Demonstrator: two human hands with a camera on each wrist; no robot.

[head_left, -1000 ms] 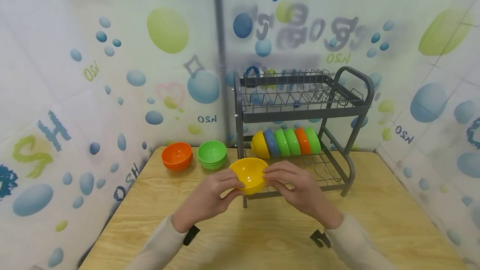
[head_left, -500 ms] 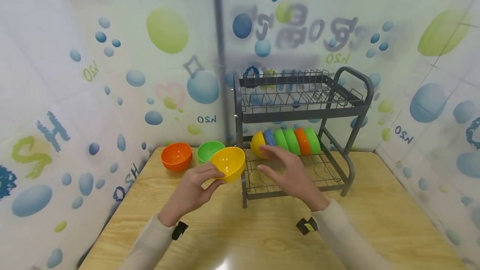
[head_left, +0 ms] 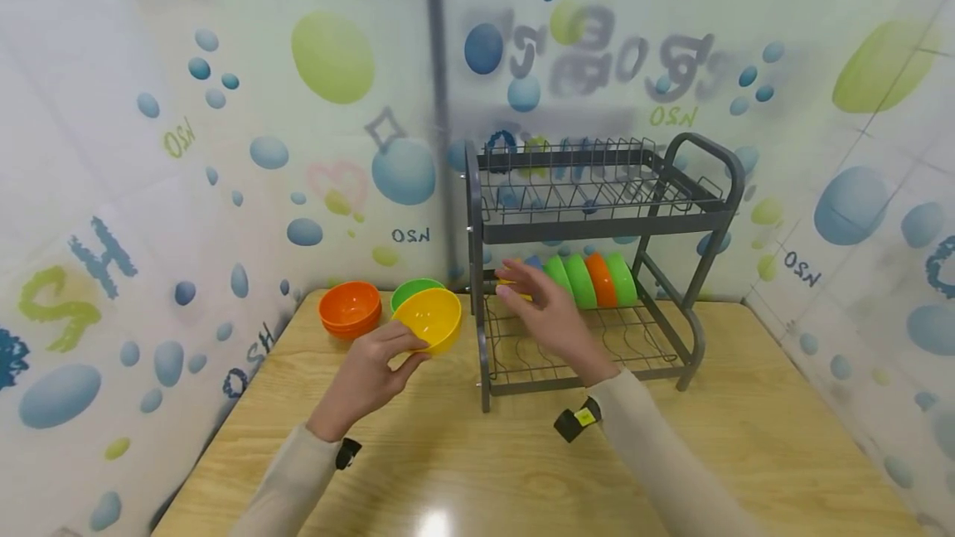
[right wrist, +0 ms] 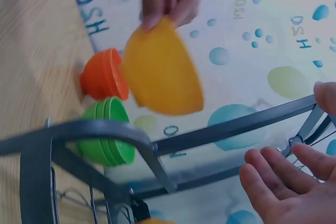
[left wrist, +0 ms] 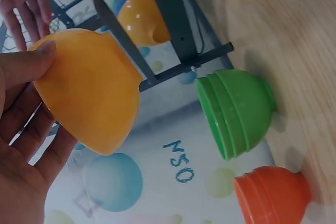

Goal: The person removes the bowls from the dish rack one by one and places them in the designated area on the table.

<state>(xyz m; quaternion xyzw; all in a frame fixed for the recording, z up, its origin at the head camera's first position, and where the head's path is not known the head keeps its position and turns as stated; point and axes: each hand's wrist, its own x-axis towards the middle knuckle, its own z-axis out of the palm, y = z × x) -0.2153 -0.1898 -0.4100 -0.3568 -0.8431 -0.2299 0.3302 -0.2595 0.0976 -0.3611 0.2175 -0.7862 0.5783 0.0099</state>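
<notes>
A yellow bowl (head_left: pixel 430 317) is pinched at its rim between the thumb and fingers of my left hand (head_left: pixel 370 371), held above the table just in front of the green bowls (head_left: pixel 409 289). In the left wrist view the yellow bowl (left wrist: pixel 92 90) shows its outside, thumb over the rim. My right hand (head_left: pixel 550 317) holds nothing; its fingers are spread and relaxed at the front of the rack's lower shelf. It partly hides a yellow bowl (left wrist: pixel 140 19) and a blue one in the row there. Green bowls (head_left: pixel 580 282) and an orange bowl (head_left: pixel 601 280) complete that row.
A dark two-tier dish rack (head_left: pixel 597 226) stands at the back right of the wooden table (head_left: pixel 477 471). Its upper tier has wire slots. Stacked orange bowls (head_left: pixel 349 310) sit at the back left beside the green stack. Patterned walls (head_left: pixel 224 230) close in the table behind and at the sides.
My right hand has let go of the yellow bowl and moved toward the lower shelf. My left hand has carried the bowl left, toward the green stack.
</notes>
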